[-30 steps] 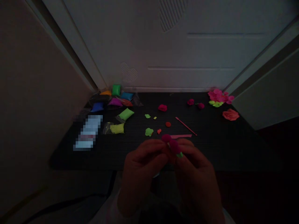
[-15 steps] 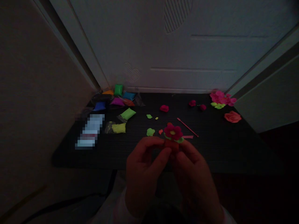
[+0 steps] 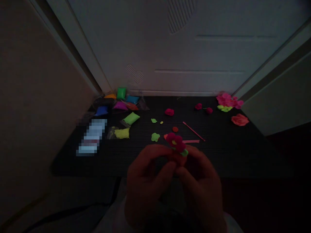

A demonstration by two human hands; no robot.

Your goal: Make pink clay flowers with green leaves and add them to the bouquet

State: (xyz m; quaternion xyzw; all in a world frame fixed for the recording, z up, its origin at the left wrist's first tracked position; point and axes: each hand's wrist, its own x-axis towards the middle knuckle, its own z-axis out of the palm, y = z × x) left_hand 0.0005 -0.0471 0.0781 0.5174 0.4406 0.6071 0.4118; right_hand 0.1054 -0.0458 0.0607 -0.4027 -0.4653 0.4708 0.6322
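Between the fingertips of both hands is a small clay flower pot (image 3: 178,158), orange-red, with a crimson flower (image 3: 176,142) and a green leaf (image 3: 184,152) on top. My left hand (image 3: 150,181) pinches the pot from the left, thumb at its front. From the right, my right hand (image 3: 200,181) grips it with thumb and forefinger. The flower leans to the left. Just beyond the hands lie a green clay piece (image 3: 155,137), a flat orange-red clay disc (image 3: 175,129), a pink strip (image 3: 191,141) and a thin pink modelling stick (image 3: 194,131).
Several bags of coloured clay (image 3: 121,94) lie at the back left of the dark table (image 3: 97,165), near a blurred phone (image 3: 93,137). Pink clay flowers (image 3: 229,101) and a coral flower (image 3: 240,119) sit at the right. A white door (image 3: 150,48) stands behind.
Both hands have lowered slightly toward me, and the pot has tilted so its flower leans left. The orange-red disc behind it now shows fully.
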